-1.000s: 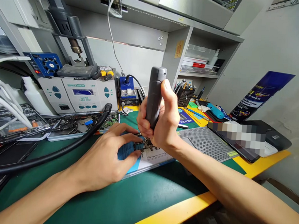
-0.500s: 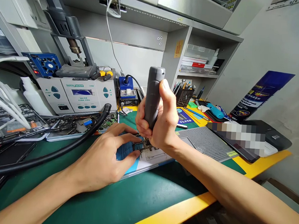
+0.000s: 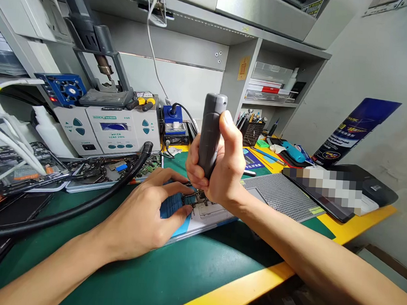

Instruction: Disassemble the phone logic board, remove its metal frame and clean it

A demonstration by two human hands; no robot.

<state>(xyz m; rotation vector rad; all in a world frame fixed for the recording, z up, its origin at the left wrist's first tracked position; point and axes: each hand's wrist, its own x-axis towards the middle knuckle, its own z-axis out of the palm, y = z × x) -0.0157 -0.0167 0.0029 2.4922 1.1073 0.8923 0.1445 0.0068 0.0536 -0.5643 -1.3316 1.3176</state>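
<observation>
My right hand point(image 3: 225, 165) is wrapped round a dark grey handheld tool point(image 3: 210, 134) with a thick handle, held upright, its thumb on the upper part. The tool's lower end is hidden behind my fingers. Below it, a small dark circuit board point(image 3: 198, 198) lies on a flat blue and white printed box point(image 3: 216, 214). My left hand point(image 3: 149, 209) rests on the box, its thumb and fingertips gripping the board's left part from two sides. My hands partly cover the board.
A hot air station point(image 3: 109, 132) with a black hose point(image 3: 91, 214) stands at the left. Circuit boards point(image 3: 115, 169) lie before it. On the right are a grey perforated mat point(image 3: 280, 192), a pen holder point(image 3: 253, 132) and a spray can point(image 3: 354, 133). A green mat point(image 3: 202, 273) covers the bench.
The view has shifted slightly, so most things appear a little farther right. Both hands keep nearly the same pose, and the grey tool stays upright in my right hand.
</observation>
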